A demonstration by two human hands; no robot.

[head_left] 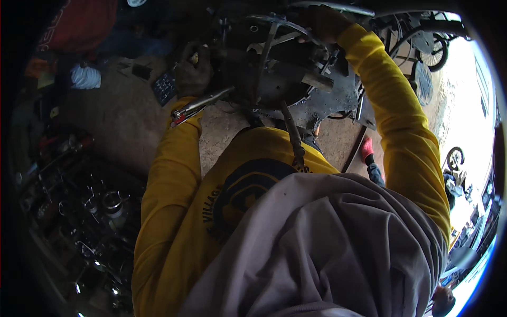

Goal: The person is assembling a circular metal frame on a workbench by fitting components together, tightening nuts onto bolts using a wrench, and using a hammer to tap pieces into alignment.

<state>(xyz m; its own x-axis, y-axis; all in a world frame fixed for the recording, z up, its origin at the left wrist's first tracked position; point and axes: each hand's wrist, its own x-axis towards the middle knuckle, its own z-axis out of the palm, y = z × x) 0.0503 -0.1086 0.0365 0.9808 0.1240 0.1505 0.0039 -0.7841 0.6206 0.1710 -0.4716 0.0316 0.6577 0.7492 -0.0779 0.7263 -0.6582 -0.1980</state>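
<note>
My left hand [194,71], deep in shadow, curls its fingers at the near left side of a dark metal assembly [280,87]; a small yellowish piece [195,58] shows among them, too dim to identify or to tell whether I grip it. Ahead and to the right, my right hand [323,24] reaches over the assembly's far side, its fingers partly bent beside the end of a wrench [285,38]; gloom hides their contact, so I cannot tell how firmly they close. The assembly lies between my hands, its inner parts lost in darkness. Just below my left hand, a silver tube-like tool [206,102] slants across my yellow sleeve [171,164], hiding part of the cuff.
</note>
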